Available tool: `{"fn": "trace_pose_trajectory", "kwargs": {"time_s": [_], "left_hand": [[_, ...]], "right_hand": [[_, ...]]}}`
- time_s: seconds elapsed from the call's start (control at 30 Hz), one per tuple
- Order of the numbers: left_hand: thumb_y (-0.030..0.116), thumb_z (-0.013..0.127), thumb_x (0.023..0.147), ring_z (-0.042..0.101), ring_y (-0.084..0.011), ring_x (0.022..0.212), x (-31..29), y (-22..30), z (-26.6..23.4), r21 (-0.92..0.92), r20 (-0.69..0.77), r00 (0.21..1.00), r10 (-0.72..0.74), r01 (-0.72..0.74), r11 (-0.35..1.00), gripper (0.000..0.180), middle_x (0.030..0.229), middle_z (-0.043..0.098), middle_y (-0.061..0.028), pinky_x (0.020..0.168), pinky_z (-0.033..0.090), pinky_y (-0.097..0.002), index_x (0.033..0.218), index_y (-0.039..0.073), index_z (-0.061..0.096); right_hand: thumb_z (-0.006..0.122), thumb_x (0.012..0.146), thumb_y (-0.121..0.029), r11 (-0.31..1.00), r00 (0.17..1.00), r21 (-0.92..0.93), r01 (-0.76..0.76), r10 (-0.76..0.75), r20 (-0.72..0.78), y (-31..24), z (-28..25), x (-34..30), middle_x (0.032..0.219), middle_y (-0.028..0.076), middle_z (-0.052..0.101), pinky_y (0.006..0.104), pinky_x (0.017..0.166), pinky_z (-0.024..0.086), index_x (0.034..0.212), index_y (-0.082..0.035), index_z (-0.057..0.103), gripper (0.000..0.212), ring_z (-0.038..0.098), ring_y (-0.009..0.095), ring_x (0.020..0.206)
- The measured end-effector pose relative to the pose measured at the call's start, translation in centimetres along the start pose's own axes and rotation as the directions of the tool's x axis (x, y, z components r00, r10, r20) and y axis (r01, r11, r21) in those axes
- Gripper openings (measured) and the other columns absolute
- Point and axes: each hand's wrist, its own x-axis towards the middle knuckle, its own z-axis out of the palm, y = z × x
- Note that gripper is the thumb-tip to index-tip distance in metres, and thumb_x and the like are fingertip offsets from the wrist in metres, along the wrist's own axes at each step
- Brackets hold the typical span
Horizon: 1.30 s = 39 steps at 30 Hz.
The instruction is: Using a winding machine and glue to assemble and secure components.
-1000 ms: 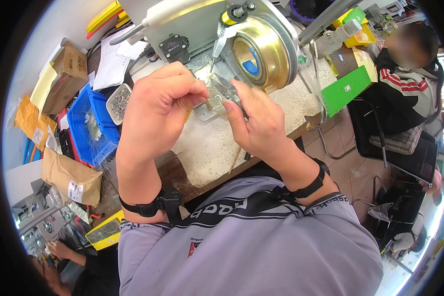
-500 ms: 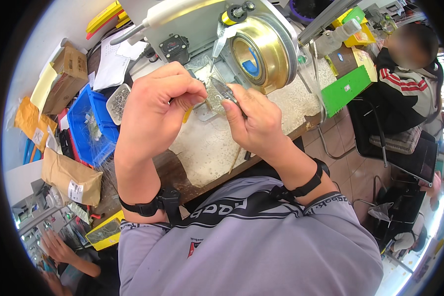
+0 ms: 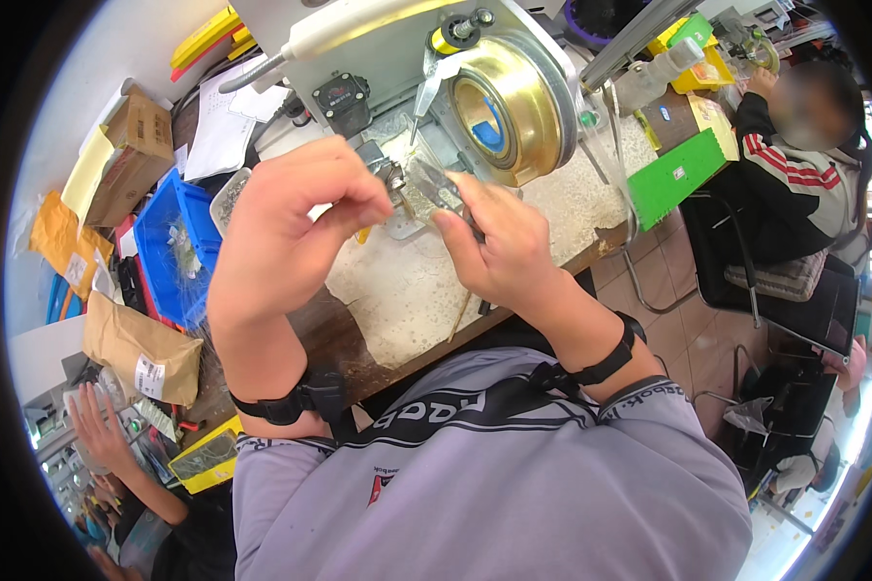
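My left hand (image 3: 295,228) is raised over the near left of a white machine (image 3: 388,39), its thumb and fingers pinched together. Whatever they hold, if anything, is too small to make out. Wrapped in my right hand (image 3: 502,237) is a small pair of pliers (image 3: 434,186), slightly blurred, with the jaws pointing up and left toward the machine's middle. Just beyond the jaws, a thin pointed rod (image 3: 415,131) comes down from a grey arm under a yellow spool (image 3: 455,35). A large gold-coloured wheel (image 3: 525,107) stands right of it. A small metal fixture (image 3: 389,174) shows between my hands.
On the left lie a blue bin (image 3: 170,247) holding thin wires, a cardboard box (image 3: 136,145), a brown paper parcel (image 3: 140,349) and white papers (image 3: 221,126). A green board (image 3: 676,177) lies at the right. One co-worker (image 3: 794,165) sits there; another's hand (image 3: 102,431) shows lower left.
My left hand has moved left and slightly down, away from the pliers, uncovering the metal fixture. My right hand has barely shifted. The co-worker at the right has raised a hand.
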Motion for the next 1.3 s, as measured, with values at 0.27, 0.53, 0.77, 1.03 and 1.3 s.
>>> {"fn": "trace_pose_trajectory", "kwargs": {"time_s": [0.27, 0.53, 0.77, 1.03, 1.3], "left_hand": [[0.004, 0.081, 0.08, 0.056, -0.0157, 0.071, -2.4, 0.2, -4.0, -0.353, -0.119, 0.976, 0.184, -0.214, 0.911, 0.01, 0.082, 0.062, -0.0072, 0.061, 0.04, -0.0272, 0.081, 0.002, 0.071], [0.009, 0.08, 0.086, 0.053, -0.0167, 0.071, -4.4, 1.7, -5.2, -0.49, -0.28, 0.922, 0.267, -0.377, 0.786, 0.01, 0.083, 0.061, -0.006, 0.065, 0.036, -0.0322, 0.086, 0.003, 0.072], [0.008, 0.077, 0.089, 0.056, -0.0153, 0.073, -6.6, 4.2, -7.0, -0.149, -0.218, 0.975, -0.043, 0.01, 0.989, 0.012, 0.086, 0.064, -0.006, 0.069, 0.042, -0.0291, 0.093, -0.003, 0.073], [0.01, 0.069, 0.098, 0.063, -0.0099, 0.088, -12.0, -0.7, -13.9, 0.105, -0.53, 0.674, -0.515, 0.655, 0.749, 0.017, 0.095, 0.071, -0.0035, 0.078, 0.05, -0.0276, 0.107, -0.004, 0.073], [0.013, 0.062, 0.1, 0.069, -0.0211, 0.087, -15.0, -5.8, -15.8, 0.338, -0.606, 0.599, -0.524, 0.79, 0.511, 0.027, 0.096, 0.075, -0.0137, 0.083, 0.054, -0.0338, 0.122, 0.004, 0.075]], "right_hand": [[0.073, 0.091, -0.015, 0.987, 0.918, -0.161, 0.012, 0.053, 0.394, 2.3, -5.7, -3.2, 0.087, 0.014, 0.063, 0.043, 0.063, 0.051, 0.122, 0.0, 0.065, 0.036, 0.063, 0.034, 0.073], [0.07, 0.092, -0.019, 0.857, 0.903, -0.491, -0.158, 0.327, 0.28, 6.7, -9.3, -5.1, 0.093, 0.015, 0.062, 0.0458, 0.08, 0.051, 0.117, -0.002, 0.068, 0.029, 0.062, 0.035, 0.093], [0.071, 0.092, -0.019, 0.844, 0.965, -0.51, -0.165, 0.244, 0.092, 9.7, -9.0, -6.0, 0.1, 0.017, 0.062, 0.0479, 0.084, 0.048, 0.12, 0.0, 0.068, 0.034, 0.06, 0.038, 0.098], [0.066, 0.097, -0.015, 0.925, 0.982, -0.332, -0.187, 0.17, -0.081, 10.4, -8.5, -6.2, 0.102, 0.017, 0.063, 0.045, 0.084, 0.047, 0.121, 0.002, 0.068, 0.029, 0.059, 0.034, 0.095], [0.066, 0.096, -0.015, 0.93, 0.983, -0.32, -0.179, 0.152, -0.106, 10.4, -8.5, -6.4, 0.096, 0.016, 0.064, 0.0451, 0.082, 0.046, 0.116, 0.002, 0.07, 0.026, 0.059, 0.034, 0.092]]}}
